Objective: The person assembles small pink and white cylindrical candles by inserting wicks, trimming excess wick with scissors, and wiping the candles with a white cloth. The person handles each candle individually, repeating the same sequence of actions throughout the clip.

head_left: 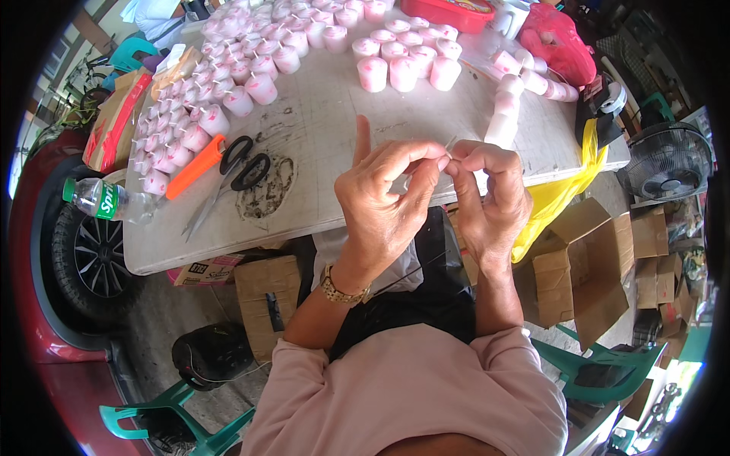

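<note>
Above the table's near edge, my left hand (388,186) and my right hand (490,194) meet fingertip to fingertip. Both pinch a thin white strand (450,143), which looks like a candle wick; most of it is hidden by my fingers. My left index finger points up, apart from the pinch. Small white and pink candles (261,89) with wicks stand in rows across the far left of the table. A smaller group of such candles (404,74) stands straight beyond my hands. White candle-like cylinders (504,114) lie end to end past my right hand.
Black-handled scissors (243,163) and an orange-handled tool (196,166) lie on the table (319,144) at the left. A clear bottle (106,199) lies at its left edge. A red bag (559,42) and a yellow bag (559,197) are at the right, above open cardboard boxes (585,266).
</note>
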